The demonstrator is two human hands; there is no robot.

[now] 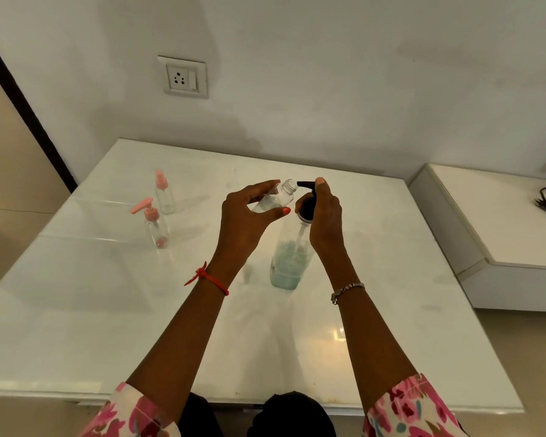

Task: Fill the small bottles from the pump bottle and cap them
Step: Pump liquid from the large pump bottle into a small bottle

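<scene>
Bare tabletop [391,310] right of the pump bottle [289,263]; pink-pump bottle [156,230] and pink-spray bottle [165,197] at left

The pump bottle [289,260] is seen as clear, tinted pale blue-green low down by its liquid, and is topped by a black pump head [308,197]. The uncapped small bottle [279,198] is shown clear and colourless. Pink tops are carried by the clear spray bottle [164,197] and the clear small pump bottle [156,230]. The table [108,310] is finished in glossy white. A red thread [207,277] and a silver bracelet [347,290] are worn at the wrists, and the sleeves [413,408] are printed with pink, white and teal flowers.
</scene>
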